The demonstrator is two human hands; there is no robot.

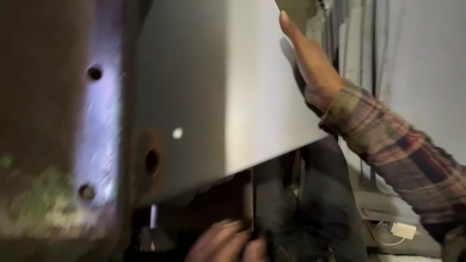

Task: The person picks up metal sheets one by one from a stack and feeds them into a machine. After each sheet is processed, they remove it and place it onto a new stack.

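left hand (pixel 228 242) below, right hand (pixel 310 58) flat on grey panel (pixel 228 97)

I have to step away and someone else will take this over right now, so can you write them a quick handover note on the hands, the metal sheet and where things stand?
Right hand: laid flat along the right edge of the grey metal sheet, fingers up by its top corner, steadying it.
Left hand: low, under the sheet's bottom edge, blurred; its grip cannot be told.
Sheet: upright and tilted, lying against the dark frame with round holes. One small hole in the sheet shows light.
Done: sheet is held up at the frame.
Left: no fastener shows in any hole, and the sheet looks held by hand only, so keep hold.
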